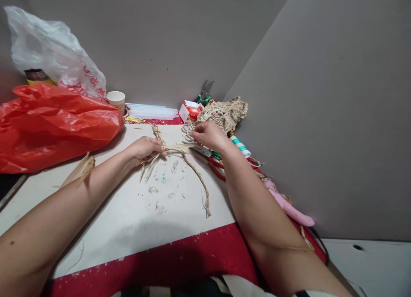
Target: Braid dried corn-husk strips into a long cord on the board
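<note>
My left hand (pixel 149 149) is closed on dry, straw-coloured husk strips (pixel 180 148), pinched between thumb and fingers just above the white board. Loose strip ends hang below that hand, and others stretch right towards my right hand. A rough, knobbly plaited end (pixel 157 133) sticks up behind the left fingers. From the strips a thin braided cord (pixel 199 177) curves down over the board to a frayed tip. My right hand (pixel 210 135) is raised near the strips' far ends, fingers curled together; what they grip is hidden. Red-handled scissors (pixel 217 167) lie partly under the right wrist.
A red plastic bag (pixel 58 125), a clear bag (pixel 54 48) and a paper cup (pixel 116 100) stand at left. Clear sticks (pixel 152 111) lie behind. At back right are pruning shears (pixel 205 92), a red box (pixel 191 111) and coiled braided cord (pixel 226 112). Grey walls enclose the table.
</note>
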Demonstrator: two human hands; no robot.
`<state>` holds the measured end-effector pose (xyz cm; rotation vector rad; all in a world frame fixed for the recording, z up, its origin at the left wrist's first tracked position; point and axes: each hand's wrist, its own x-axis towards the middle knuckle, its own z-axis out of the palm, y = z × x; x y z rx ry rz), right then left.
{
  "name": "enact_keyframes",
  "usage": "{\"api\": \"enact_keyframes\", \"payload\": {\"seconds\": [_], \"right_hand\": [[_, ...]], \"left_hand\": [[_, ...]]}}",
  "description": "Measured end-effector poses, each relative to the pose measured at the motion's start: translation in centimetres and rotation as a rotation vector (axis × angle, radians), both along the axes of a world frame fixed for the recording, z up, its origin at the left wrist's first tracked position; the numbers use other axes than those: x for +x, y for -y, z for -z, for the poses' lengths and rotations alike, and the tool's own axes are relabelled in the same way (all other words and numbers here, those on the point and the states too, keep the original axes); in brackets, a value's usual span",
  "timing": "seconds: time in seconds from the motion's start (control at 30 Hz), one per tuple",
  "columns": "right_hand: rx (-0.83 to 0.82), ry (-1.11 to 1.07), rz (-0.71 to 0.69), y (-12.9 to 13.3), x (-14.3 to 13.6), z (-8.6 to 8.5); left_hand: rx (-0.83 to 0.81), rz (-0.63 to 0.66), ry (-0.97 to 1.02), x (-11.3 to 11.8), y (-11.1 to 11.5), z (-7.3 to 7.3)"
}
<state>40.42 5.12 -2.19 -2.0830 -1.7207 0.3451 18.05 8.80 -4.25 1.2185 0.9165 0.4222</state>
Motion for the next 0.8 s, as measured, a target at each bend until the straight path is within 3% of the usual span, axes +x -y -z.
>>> {"api": "enact_keyframes", "payload": {"seconds": [0.2, 0.3, 0.4, 0.5, 0.6, 0.7, 0.8], "right_hand": [[-0.094, 0.175, -0.129, 0.0, -1.9, 1.3], [-0.119, 0.298, -0.133, -0.1, -3.0, 2.1], [-0.108, 0.286, -0.128, -0.2, -2.8, 2.1], [0.004, 0.054, -0.065, 0.1, -2.2, 0.6], [0.108, -0.479, -0.064, 1.0, -2.5, -1.7], [0.008, -0.948, -0.168, 1.9, -4.2, -2.5], [-0.153, -1.050, -0.161, 2.1, -6.6, -1.3]], "left_hand": [[0.001, -0.001, -0.002, 0.0, 0.0, 0.0], [0.011, 0.013, 0.007, -0.1, -0.1, 0.2], [0.012, 0.017, 0.008, -0.2, -0.2, 0.4], [0.003, 0.005, 0.022, -0.2, -0.2, 0.5], [-0.009, -0.008, 0.041, -0.2, -0.2, 0.5], [-0.008, 0.006, 0.058, -0.1, -0.2, 0.7], [-0.018, -0.008, 0.096, -0.1, -0.2, 1.0]]}}
